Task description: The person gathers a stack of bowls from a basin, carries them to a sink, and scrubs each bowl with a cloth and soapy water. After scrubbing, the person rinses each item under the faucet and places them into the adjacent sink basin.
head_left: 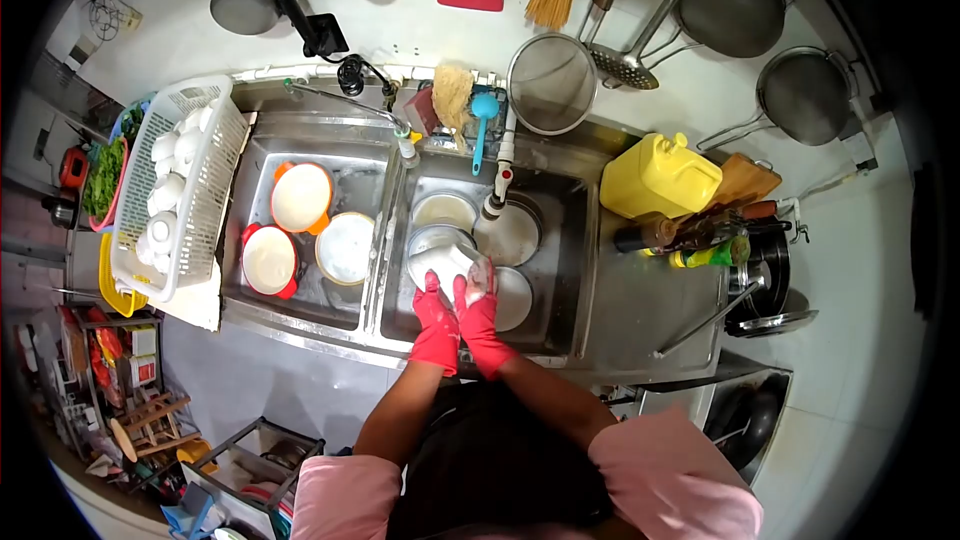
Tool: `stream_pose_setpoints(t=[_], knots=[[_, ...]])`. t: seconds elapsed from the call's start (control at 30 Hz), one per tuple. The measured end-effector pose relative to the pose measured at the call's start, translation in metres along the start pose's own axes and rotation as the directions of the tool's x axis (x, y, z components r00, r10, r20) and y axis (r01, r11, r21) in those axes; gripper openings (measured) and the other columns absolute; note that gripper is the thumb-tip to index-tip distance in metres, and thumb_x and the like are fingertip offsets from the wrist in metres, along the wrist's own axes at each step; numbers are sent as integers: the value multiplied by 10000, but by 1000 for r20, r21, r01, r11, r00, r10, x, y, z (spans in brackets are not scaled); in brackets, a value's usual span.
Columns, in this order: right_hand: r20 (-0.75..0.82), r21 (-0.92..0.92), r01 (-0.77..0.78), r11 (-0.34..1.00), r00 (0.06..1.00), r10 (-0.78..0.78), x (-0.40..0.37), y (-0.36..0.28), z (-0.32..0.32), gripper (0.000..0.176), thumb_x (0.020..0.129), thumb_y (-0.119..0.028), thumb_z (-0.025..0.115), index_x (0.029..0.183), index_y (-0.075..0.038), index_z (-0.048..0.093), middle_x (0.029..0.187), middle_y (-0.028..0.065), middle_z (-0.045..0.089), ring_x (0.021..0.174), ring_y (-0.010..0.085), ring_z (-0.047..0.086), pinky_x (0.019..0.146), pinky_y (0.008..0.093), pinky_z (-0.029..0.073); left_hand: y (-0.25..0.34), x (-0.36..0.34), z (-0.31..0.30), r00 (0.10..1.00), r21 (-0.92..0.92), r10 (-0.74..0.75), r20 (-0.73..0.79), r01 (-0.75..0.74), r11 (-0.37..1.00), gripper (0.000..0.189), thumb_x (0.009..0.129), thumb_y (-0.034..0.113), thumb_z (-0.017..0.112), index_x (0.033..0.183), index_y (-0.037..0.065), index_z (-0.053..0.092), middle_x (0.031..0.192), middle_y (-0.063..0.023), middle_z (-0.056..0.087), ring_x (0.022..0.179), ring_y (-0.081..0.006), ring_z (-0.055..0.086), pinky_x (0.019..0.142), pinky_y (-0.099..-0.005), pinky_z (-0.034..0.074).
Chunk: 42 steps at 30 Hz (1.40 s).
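Head view: left hand [432, 300] and right hand [480, 292] are gripping a white bowl [443, 262], seemingly tipping leftward, over the sink [572, 240].

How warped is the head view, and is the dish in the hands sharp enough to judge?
Head view: heavy fisheye, black corners, sink rim bowed; the white dish between left hand and right hand is blown out and soft, surface detail lost; mild glare on the steel counter.

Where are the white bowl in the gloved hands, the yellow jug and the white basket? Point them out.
white bowl [443, 262]: head view, its white surface.
yellow jug [660, 178]: head view, middle of its body.
white basket [215, 190]: head view, its lattice wall.
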State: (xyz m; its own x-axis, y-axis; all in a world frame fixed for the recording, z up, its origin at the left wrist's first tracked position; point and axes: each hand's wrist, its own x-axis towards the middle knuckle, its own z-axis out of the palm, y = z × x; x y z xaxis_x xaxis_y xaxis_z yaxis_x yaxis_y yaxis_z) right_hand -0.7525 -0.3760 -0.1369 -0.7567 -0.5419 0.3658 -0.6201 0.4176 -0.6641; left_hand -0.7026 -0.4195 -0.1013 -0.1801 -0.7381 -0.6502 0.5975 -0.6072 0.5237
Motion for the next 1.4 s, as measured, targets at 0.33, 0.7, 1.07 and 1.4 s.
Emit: stream_pose_setpoints(t=[0.33, 0.7, 1.07, 1.4], knots=[[474, 705, -503, 500, 858, 196, 61, 38, -11, 201, 899, -251, 633, 981, -93, 539, 878, 5, 547, 770, 144, 558, 622, 262, 452, 38, 15, -38, 960, 530, -168, 223, 25, 847, 363, 915, 178, 687, 1233, 30, 592, 1059, -62, 678, 890, -157, 636, 765, -309, 507], [787, 434, -723, 537, 595, 164, 64, 54, -34, 196, 873, -299, 651, 954, -133, 586, 955, 61, 595, 835, 228, 583, 658, 372, 498, 62, 25, -23, 967, 378, -108, 232, 13, 926, 247, 900, 174, 703, 1093, 30, 645, 1010, -70, 691, 908, -176, 641, 827, -331, 502], [640, 650, -591, 477, 764, 75, 80, -6, -27, 171, 951, -254, 562, 969, -85, 570, 686, 38, 576, 502, 95, 537, 403, 257, 392, 72, 17, -27, 986, 237, 25, 165, -64, 969, 264, 915, 119, 676, 1144, -6, 633, 1041, -69, 679, 911, -167, 629, 847, -308, 503], [706, 458, -724, 517, 649, 283, 60, 51, -32, 322, 977, -295, 530, 788, -37, 571, 599, 73, 556, 449, 149, 519, 374, 272, 391, 189, 71, -26, 872, 420, 393, 292, -485, 767, 331, 941, 249, 654, 1170, 13, 620, 1004, -39, 680, 845, -132, 608, 768, -295, 489]])
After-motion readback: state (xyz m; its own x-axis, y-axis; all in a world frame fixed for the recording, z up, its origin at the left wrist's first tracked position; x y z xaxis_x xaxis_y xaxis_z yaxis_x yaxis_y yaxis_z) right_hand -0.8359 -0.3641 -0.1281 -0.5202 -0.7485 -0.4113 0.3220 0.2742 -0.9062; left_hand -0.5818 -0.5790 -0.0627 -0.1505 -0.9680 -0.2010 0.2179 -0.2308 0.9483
